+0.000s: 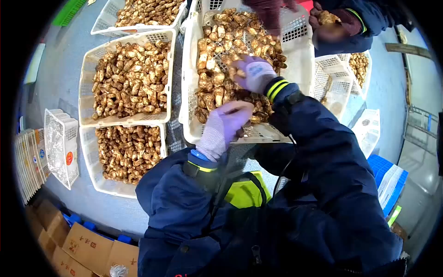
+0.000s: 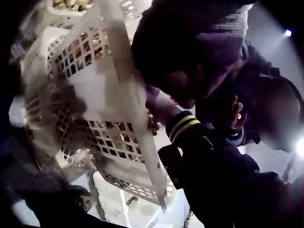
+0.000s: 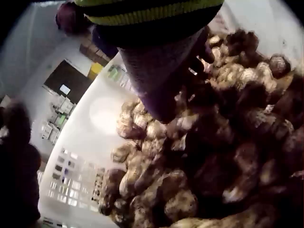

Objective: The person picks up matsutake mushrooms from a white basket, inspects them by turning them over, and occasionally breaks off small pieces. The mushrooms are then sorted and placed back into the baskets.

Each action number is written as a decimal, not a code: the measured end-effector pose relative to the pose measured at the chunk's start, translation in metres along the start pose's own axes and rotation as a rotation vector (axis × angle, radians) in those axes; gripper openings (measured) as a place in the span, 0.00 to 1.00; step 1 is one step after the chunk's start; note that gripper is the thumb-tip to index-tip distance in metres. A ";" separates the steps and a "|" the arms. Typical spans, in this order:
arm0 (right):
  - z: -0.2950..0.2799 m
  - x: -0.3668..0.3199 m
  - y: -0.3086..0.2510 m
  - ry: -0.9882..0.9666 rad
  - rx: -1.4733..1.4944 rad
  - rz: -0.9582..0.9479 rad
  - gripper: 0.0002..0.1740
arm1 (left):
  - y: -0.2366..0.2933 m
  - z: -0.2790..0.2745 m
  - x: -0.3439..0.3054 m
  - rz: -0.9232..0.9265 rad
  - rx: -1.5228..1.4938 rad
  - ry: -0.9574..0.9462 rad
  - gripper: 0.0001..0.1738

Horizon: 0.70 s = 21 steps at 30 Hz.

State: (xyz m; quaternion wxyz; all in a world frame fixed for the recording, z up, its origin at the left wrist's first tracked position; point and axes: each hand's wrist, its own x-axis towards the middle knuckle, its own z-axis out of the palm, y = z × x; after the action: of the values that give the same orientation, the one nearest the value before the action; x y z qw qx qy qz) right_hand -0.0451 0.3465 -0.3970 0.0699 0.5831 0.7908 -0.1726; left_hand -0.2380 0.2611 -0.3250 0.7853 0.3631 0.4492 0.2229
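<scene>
Brown, ringed tubers (image 1: 217,87) fill much of a white plastic crate (image 1: 193,92) in front of me. My right hand (image 1: 257,74), in a purple glove, reaches down among them, thumb and fingers around one pale-brown tuber (image 1: 240,73). In the right wrist view the gloved right hand (image 3: 161,90) points down into the heap (image 3: 161,190). My left hand (image 1: 224,124), also gloved, hovers over the crate's near edge with its fingers bent to the right. The left wrist view shows that left hand (image 2: 190,52) dark, above the crate wall (image 2: 109,95); I cannot tell whether it holds a tuber.
Opposite, another person's dark-red gloved hand (image 1: 270,14) reaches over the crate, and their other hand (image 1: 339,25) holds a tuber (image 1: 328,18). Filled crates (image 1: 85,97) stand left. More crates (image 1: 339,99) stand right. Cardboard boxes (image 1: 87,247) lie lower left.
</scene>
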 end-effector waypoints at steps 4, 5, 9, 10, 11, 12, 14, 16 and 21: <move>-0.024 -0.030 0.010 0.009 -0.299 0.189 0.27 | -0.003 0.006 -0.006 0.299 0.564 -0.293 0.12; -0.036 -0.031 -0.004 0.018 -0.274 0.191 0.25 | 0.005 0.009 -0.010 0.266 0.646 -0.462 0.11; 0.013 -0.009 -0.034 0.180 0.057 -0.221 0.19 | 0.018 0.016 -0.024 -0.058 0.551 -0.618 0.12; 0.018 0.001 -0.036 0.119 0.032 -0.201 0.19 | 0.017 0.015 -0.021 -0.067 0.529 -0.597 0.12; 0.022 0.009 -0.038 0.057 0.007 -0.179 0.19 | 0.015 0.013 -0.019 -0.077 0.506 -0.578 0.12; 0.015 0.017 -0.045 -0.091 -0.055 -0.147 0.19 | 0.015 0.014 -0.017 0.033 0.501 -0.538 0.13; 0.014 0.025 -0.037 -0.209 -0.114 -0.124 0.17 | 0.023 0.012 -0.017 -0.006 0.435 -0.470 0.13; -0.014 0.011 -0.018 -0.232 -0.004 0.013 0.19 | 0.004 0.009 -0.007 0.155 0.272 -0.300 0.14; -0.070 -0.052 0.028 -0.110 0.478 0.473 0.33 | -0.001 0.000 -0.006 0.084 -0.560 0.072 0.33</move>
State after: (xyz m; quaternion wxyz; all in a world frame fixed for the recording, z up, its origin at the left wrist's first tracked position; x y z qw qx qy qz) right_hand 0.0038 0.3313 -0.3209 0.0117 0.7402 0.5657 -0.3633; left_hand -0.2414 0.2565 -0.3226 0.8285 0.1421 0.3823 0.3837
